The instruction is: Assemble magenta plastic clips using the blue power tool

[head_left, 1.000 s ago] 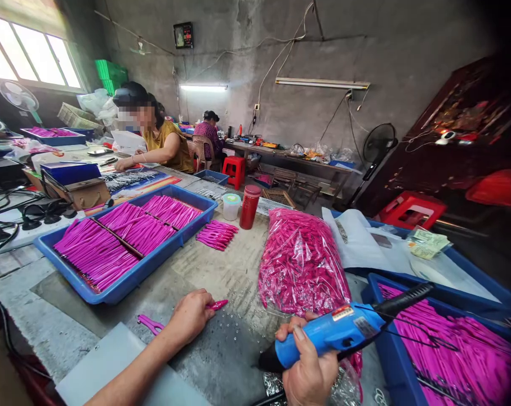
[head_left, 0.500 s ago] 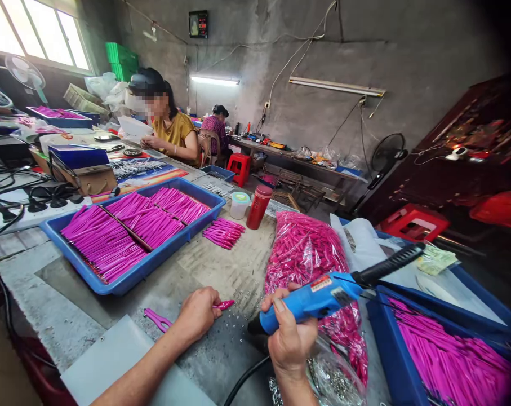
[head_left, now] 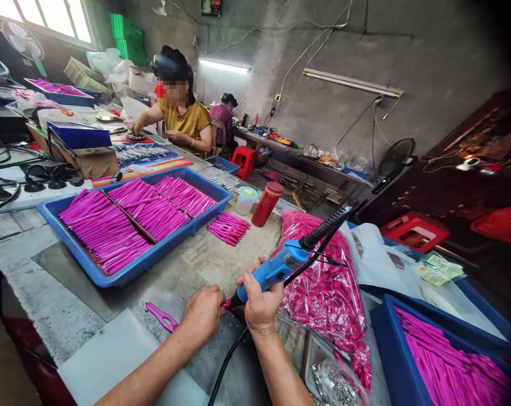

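My right hand (head_left: 260,305) is wrapped round a blue electric screwdriver (head_left: 276,269), its black cord trailing down to the table. The tool's dark nose is tilted down to the left and meets a small magenta plastic piece (head_left: 227,304). That piece is pinched in my left hand (head_left: 204,310), whose fingers cover most of it. The exact contact between tip and piece is hidden. Beside my left wrist lies a magenta part with a looped end (head_left: 162,317), partly behind the forearm. A small pile of magenta pieces (head_left: 229,228) rests farther back.
A blue tray (head_left: 174,246) of magenta strips stands at left. Behind my right hand bulges a clear bag of magenta parts (head_left: 323,287); a bag of small metal parts (head_left: 337,383) sits nearer. A blue bin (head_left: 392,352) is at right. A co-worker (head_left: 187,121) sits across.
The screwdriver has moved left and tipped steeper, its nose now at the piece in my left hand. The view has shifted slightly. The co-worker's arm now reaches out to a round dish.
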A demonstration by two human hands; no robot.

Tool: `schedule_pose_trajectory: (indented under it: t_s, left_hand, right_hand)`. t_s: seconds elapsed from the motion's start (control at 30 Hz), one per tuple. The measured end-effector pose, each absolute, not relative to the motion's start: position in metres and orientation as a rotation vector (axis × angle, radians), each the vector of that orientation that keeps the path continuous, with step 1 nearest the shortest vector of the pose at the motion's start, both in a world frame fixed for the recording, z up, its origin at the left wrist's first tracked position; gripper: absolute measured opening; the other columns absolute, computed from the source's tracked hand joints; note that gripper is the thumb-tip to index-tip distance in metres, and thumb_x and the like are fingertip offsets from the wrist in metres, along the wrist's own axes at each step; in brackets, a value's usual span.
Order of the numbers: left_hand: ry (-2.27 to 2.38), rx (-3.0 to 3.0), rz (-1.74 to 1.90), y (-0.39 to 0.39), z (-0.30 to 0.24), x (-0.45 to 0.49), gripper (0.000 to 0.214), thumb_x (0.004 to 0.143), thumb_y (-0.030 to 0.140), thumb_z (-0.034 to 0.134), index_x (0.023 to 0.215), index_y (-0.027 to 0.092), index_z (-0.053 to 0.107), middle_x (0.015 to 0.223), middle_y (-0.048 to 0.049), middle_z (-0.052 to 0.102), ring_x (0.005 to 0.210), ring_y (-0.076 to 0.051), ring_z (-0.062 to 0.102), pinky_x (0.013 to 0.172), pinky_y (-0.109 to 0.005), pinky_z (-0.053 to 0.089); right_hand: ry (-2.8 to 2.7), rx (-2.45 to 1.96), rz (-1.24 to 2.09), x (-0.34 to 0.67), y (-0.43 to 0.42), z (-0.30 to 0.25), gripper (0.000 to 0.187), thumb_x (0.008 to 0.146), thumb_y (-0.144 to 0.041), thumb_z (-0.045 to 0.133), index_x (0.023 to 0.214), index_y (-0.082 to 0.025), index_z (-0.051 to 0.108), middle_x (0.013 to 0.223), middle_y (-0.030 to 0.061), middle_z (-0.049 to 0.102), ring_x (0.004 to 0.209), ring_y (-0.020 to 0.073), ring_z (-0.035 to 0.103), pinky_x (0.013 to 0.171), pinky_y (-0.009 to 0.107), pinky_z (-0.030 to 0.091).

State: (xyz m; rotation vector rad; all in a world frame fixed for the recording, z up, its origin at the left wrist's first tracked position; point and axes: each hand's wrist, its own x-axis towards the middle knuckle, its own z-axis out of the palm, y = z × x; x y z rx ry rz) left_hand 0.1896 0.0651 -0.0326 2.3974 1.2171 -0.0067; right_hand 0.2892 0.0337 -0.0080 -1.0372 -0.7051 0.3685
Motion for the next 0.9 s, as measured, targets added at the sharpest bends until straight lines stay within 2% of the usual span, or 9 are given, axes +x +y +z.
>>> schedule_pose_trajectory:
  t_s: [0.6, 0.9]
  left_hand:
    - [1.175, 2.406, 0.029, 0.065, -0.035, 0.189, 0.012, 0.076, 0.017, 0.05, 0.075, 0.02, 0.062, 0.084, -0.0036, 0.062, 0.088, -0.021, 0.056, 0.073, -0.028, 0.04]
    - [1.157, 2.393, 0.043, 0.064, -0.037, 0.19, 0.014, 0.077, 0.018, 0.049, 0.076, 0.019, 0.063, 0.083, -0.0039, 0.063, 0.086, -0.02, 0.056, 0.073, -0.027, 0.041]
  right_hand:
    - [-0.679, -1.029, 0.375, 0.288, 0.036, -0.006, 0.035, 0.063, -0.024, 0.064, 0.092, -0.017, 0.046, 0.062, -0.0057, 0.054, 0.043, 0.0096, 0.052, 0.045, 0.024, 0.043]
    - [-0.759, -1.14, 0.335, 0.288, 0.038, -0.028, 0.038, 0.065, -0.026, 0.063, 0.096, -0.018, 0.044, 0.066, -0.004, 0.055, 0.047, 0.0105, 0.053, 0.048, 0.025, 0.045]
